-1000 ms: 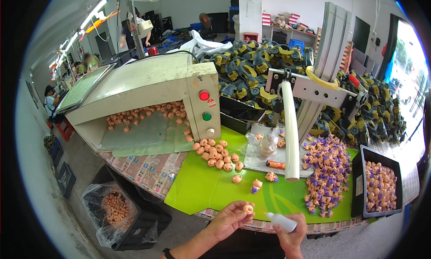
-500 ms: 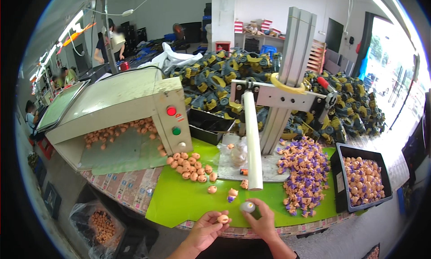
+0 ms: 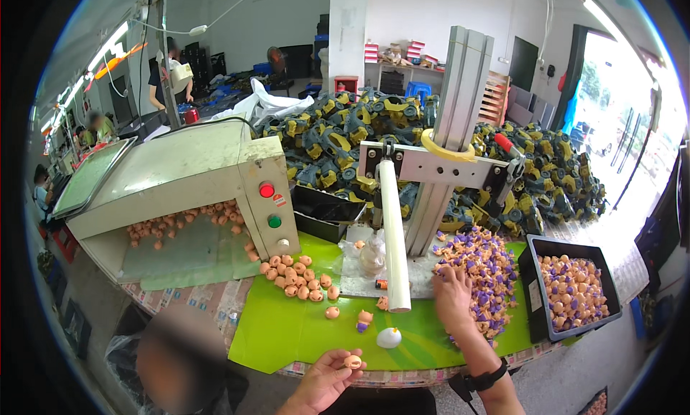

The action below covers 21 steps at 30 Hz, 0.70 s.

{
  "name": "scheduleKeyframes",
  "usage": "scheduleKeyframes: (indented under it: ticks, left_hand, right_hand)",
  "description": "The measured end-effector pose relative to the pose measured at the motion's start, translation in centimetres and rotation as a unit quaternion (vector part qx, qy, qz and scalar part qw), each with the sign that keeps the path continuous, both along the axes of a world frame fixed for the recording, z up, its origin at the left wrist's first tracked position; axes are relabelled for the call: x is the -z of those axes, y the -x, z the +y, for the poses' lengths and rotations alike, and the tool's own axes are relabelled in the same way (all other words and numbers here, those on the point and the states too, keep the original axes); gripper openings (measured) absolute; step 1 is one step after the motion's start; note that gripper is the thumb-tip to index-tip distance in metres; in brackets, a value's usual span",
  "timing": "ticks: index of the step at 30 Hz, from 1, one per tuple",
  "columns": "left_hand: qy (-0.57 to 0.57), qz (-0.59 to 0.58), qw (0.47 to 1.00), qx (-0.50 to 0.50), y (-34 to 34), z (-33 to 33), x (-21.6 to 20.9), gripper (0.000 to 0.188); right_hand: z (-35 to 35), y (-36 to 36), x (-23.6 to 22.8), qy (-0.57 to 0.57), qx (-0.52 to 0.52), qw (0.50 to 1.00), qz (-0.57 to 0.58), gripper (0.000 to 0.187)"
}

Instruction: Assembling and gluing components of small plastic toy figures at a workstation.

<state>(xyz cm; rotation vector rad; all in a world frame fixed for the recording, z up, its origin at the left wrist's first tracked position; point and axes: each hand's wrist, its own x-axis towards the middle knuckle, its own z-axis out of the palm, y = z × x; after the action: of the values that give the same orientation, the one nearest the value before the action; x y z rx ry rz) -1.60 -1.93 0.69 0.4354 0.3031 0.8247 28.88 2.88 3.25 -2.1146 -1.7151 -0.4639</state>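
Pinched in the fingers of my left hand [image 3: 327, 379], near the table's front edge, is a hollow peach doll head [image 3: 352, 362] with a dark opening. My right hand [image 3: 453, 300] reaches down at the left side of a heap of small peach-and-purple doll bodies [image 3: 485, 271]; its fingertips are hidden among them. Between my hands a white egg-shaped piece [image 3: 389, 337] with a small yellow mark lies on the green mat [image 3: 287, 336]. Just behind it is a small doll [image 3: 364, 321] with a peach head and purple body. More peach heads [image 3: 296, 275] lie loosely grouped to the left.
A metal box machine [image 3: 180, 170] holding peach heads stands at left. A press stand with a white bar [image 3: 394, 235] rises mid-table. At right sits a black bin [image 3: 535, 293] of doll parts. Grey-yellow plastic parts [image 3: 338, 134] pile behind. A person's head [image 3: 180, 357] shows lower left.
My right hand has let go of the white egg-shaped piece and moved right and away to the heap. My left hand keeps the doll head. A person's head has appeared at lower left.
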Motion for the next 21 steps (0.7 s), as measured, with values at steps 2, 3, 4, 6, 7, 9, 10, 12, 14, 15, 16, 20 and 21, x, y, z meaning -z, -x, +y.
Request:
scheduleKeyframes:
  ticks: [2,3,4,6,7,9,10,12,14,15,16,20,21]
  left_hand:
    - [0.012,-0.002,1.0,0.004,0.1,0.0,0.1,0.032]
    - [0.006,-0.001,1.0,0.002,0.2,0.0,0.2,0.032]
    - [0.002,0.0,1.0,0.0,0.2,0.0,0.2,0.032]
    - [0.006,0.0,1.0,0.004,0.3,0.0,0.3,0.032]
    - [0.009,0.0,1.0,0.005,0.2,0.0,0.2,0.032]
    - [0.013,-0.004,1.0,0.012,0.1,-0.1,0.1,0.031]
    - [0.016,-0.007,1.0,0.016,0.0,-0.1,0.0,0.031]
    - [0.014,-0.012,1.0,0.023,-0.3,-0.2,-0.4,0.03]
    - [0.01,-0.014,1.0,0.026,-0.4,-0.2,-0.7,0.028]
    - [0.017,-0.002,1.0,0.021,-0.5,-0.3,-0.8,0.026]
    - [0.027,0.012,0.999,0.016,-0.5,-0.4,-0.9,0.024]
    - [0.053,0.074,0.994,0.051,-0.1,-0.1,-0.9,0.027]
    - [0.045,0.076,0.994,0.06,-0.3,-0.2,-0.7,0.027]
  right_hand:
    - [0.2,-0.1,0.7,0.062,0.019,0.998,-0.025,0.011]
    - [0.0,-0.2,1.0,0.049,0.021,0.998,-0.031,0.011]
    - [-0.1,-0.4,1.3,0.063,0.03,0.997,-0.03,0.013]
    - [-0.4,-0.8,1.7,0.077,0.04,0.996,-0.029,0.016]
    - [-0.4,-1.0,1.8,0.036,0.035,0.999,-0.01,0.022]
    - [-0.2,-1.4,1.6,-0.006,0.029,1.0,0.009,0.028]
    - [-0.1,-1.6,1.3,0.022,0.031,0.999,0.004,0.033]
    - [-0.2,-1.5,0.6,0.05,0.029,0.998,-0.001,0.039]
    - [-1.0,-1.2,-0.5,-0.019,-0.04,0.998,0.053,0.036]
    - [-1.4,-0.6,-1.0,-0.007,-0.038,0.998,0.058,0.036]
    - [-2.1,0.2,-1.4,-0.035,-0.052,0.985,0.162,0.035]
    - [-6.4,3.4,-3.0,-0.029,-0.132,0.935,0.327,0.025]
    - [-7.6,4.3,-3.3,-0.005,-0.178,0.91,0.374,0.023]
